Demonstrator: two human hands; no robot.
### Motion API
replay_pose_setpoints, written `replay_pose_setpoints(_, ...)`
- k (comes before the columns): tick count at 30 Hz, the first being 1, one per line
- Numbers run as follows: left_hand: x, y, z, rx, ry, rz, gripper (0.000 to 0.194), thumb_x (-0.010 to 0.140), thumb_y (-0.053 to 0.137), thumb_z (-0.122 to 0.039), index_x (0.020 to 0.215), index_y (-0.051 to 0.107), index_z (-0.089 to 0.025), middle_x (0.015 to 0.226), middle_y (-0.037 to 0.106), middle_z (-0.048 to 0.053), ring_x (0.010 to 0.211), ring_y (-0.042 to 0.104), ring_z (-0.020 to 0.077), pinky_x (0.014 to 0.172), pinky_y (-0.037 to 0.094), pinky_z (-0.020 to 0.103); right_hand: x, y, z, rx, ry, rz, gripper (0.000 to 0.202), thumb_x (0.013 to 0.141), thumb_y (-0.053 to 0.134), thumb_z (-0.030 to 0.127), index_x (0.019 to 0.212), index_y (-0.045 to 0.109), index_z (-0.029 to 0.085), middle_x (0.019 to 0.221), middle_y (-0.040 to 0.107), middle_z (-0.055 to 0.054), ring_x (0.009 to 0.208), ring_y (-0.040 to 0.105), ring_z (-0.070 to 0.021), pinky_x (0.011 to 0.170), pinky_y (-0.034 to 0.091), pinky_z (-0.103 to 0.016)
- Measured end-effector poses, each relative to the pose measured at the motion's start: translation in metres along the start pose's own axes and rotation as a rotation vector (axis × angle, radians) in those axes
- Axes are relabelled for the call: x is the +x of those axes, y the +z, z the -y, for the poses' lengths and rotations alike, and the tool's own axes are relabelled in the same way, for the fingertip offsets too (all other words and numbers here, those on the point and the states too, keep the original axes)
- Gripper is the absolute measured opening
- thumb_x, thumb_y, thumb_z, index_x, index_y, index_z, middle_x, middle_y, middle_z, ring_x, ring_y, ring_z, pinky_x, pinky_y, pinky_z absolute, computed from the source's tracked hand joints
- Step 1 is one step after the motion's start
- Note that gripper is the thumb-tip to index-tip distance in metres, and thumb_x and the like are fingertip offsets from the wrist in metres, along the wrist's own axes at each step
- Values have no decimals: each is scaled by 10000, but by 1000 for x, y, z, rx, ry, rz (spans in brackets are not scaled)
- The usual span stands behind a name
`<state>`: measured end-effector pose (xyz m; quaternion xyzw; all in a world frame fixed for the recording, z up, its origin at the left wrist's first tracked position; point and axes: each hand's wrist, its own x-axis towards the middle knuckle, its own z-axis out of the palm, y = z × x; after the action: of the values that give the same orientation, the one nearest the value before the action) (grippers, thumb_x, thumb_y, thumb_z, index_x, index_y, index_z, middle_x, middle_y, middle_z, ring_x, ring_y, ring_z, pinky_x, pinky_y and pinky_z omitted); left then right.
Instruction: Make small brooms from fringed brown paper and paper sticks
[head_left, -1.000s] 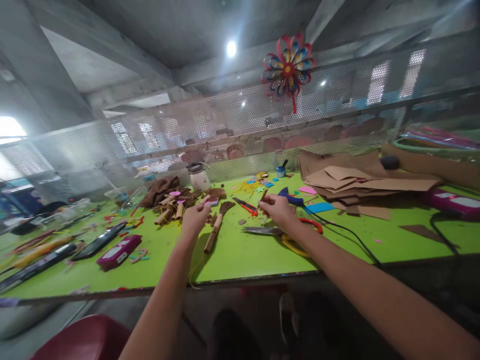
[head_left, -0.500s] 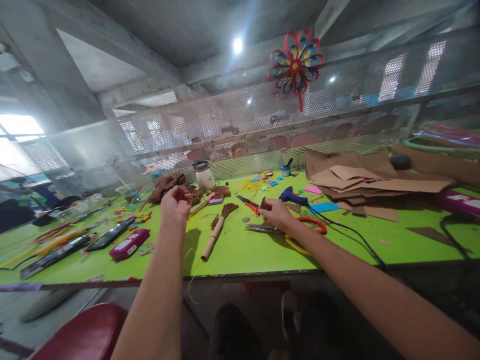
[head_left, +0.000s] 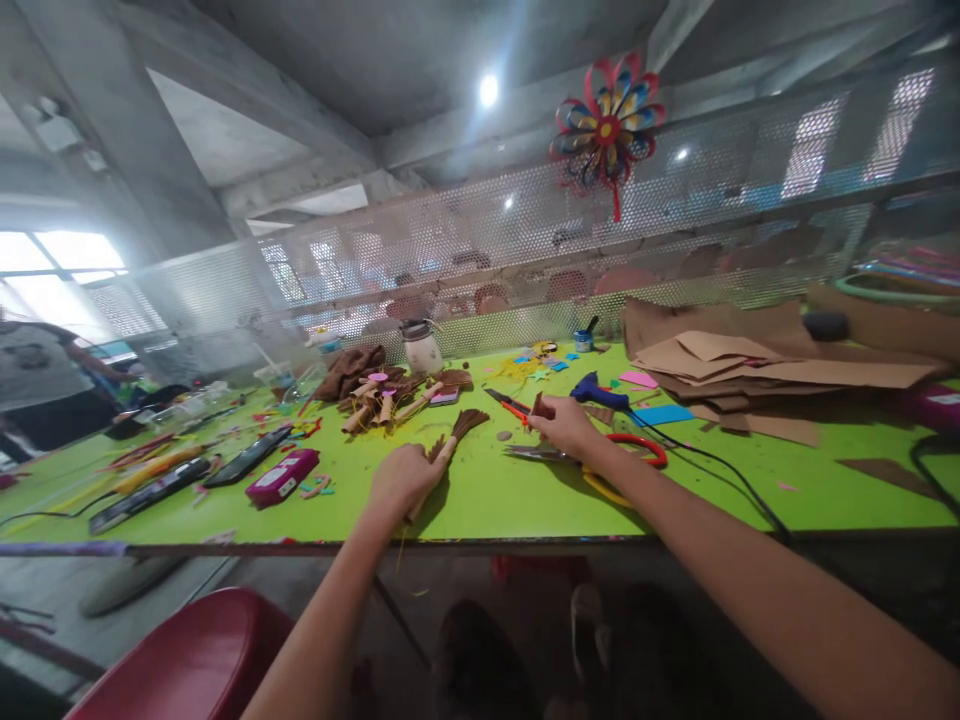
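Note:
My left hand [head_left: 405,478] is closed round a rolled brown paper tube [head_left: 448,446], whose fringed end [head_left: 471,421] sticks out to the upper right, low over the green table. Farther right my right hand [head_left: 564,424] pinches a small brown paper piece [head_left: 537,405] between thumb and fingers. Under and beside that hand lie large scissors [head_left: 637,448] with red and yellow handles. Small orange-handled scissors [head_left: 510,405] rest just left of its fingertips. Behind it is a blue glue gun [head_left: 602,393] with a black cable.
Brown paper sheets [head_left: 757,370] are piled at the right. A white jar [head_left: 422,350], brown cloth [head_left: 352,372] and more rolled tubes [head_left: 386,408] stand behind my left hand. A purple box [head_left: 282,477] lies left. A person [head_left: 41,370] is at the far left.
My left hand has come down from above the cloth to the fringed tube and closed on it. My right hand stays by the scissors with the brown piece. The view has turned slightly left.

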<state>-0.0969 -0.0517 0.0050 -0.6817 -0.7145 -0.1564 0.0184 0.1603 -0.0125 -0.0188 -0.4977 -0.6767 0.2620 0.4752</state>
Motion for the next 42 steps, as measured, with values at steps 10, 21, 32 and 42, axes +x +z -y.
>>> replay_pose_setpoints(10,8,-3,11,-236,-49,-27,283,665,565,-434,566,577,-169,495,559,37,501,514,175,496,283,243,2,3,-4,15,-47,16,72,685,552,173,652,609,144,568,608,-3,505,553,-116,499,396,-206)
replay_pose_setpoints(21,60,-61,-46,-1260,92,-250,233,728,611,-310,827,475,-149,627,630,24,523,612,143,548,498,285,1,2,-2,272,86,27,59,623,607,191,622,599,133,542,599,3,482,525,-93,441,397,-181)
replay_pose_setpoints(32,80,10,-96,-1603,1,135,159,758,634,-227,802,551,-98,644,641,48,556,608,86,467,429,151,7,-7,-1,704,228,67,205,588,700,297,665,593,140,621,627,-40,543,550,-117,489,417,-228)
replay_pose_setpoints(42,71,20,-86,-1450,88,19,294,718,658,-281,893,457,-159,675,654,34,501,622,136,454,477,222,3,-2,4,802,212,178,260,633,727,342,740,630,127,718,652,-55,629,589,-121,581,464,-242)
